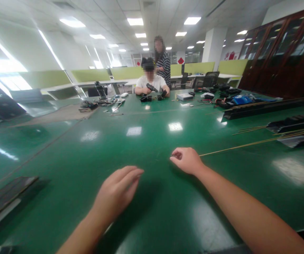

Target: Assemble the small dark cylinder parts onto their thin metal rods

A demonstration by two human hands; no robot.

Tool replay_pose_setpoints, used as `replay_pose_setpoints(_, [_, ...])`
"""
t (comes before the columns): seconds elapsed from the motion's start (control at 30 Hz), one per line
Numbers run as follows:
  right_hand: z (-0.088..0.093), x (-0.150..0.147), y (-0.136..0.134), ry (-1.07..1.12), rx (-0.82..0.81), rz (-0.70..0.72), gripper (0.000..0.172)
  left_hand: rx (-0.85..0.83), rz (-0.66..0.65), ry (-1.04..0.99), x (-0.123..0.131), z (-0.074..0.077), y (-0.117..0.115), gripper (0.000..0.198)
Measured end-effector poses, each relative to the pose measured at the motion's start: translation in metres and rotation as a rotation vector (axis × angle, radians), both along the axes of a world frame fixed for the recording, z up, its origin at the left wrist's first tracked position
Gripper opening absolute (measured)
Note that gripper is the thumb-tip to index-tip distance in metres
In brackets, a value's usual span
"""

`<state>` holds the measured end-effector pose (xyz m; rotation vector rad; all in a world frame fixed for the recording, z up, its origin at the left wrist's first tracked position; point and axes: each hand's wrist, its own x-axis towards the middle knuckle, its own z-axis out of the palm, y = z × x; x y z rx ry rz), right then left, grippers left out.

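My right hand is curled above the green table, its fingers bent toward the thumb. A long thin yellow rod runs from the right edge up to this hand, and the fingers appear closed on its end. My left hand hovers to the left with its fingers fairly straight and side by side. Nothing shows in it, though motion blurs it a little and the palm is hidden.
More thin yellow rods and dark channel-shaped bars lie at the right. A dark flat panel rests at the left. Across the table, a seated person holds a dark tool, with another person standing behind. Blue packaging sits far right.
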<state>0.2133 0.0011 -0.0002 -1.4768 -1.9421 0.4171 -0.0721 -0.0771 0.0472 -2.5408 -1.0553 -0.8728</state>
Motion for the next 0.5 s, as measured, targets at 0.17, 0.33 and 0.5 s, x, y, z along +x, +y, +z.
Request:
replay_pose_setpoints(0.17, [0.005,0.001,-0.002,0.047,0.083,0.133,0.014,-0.099,-0.16,0.111,0.081,-0.014,0.059,0.034])
replay_pose_setpoints(0.33, [0.007,0.0,-0.003,0.143,0.112,0.293,0.012,-0.035,-0.254,0.091,0.096,-0.02,0.069,0.021])
replay_pose_setpoints(0.5, [0.003,-0.005,-0.005,0.132,0.058,0.345,0.01,-0.06,-0.198,0.169,0.091,-0.017,0.06,0.018])
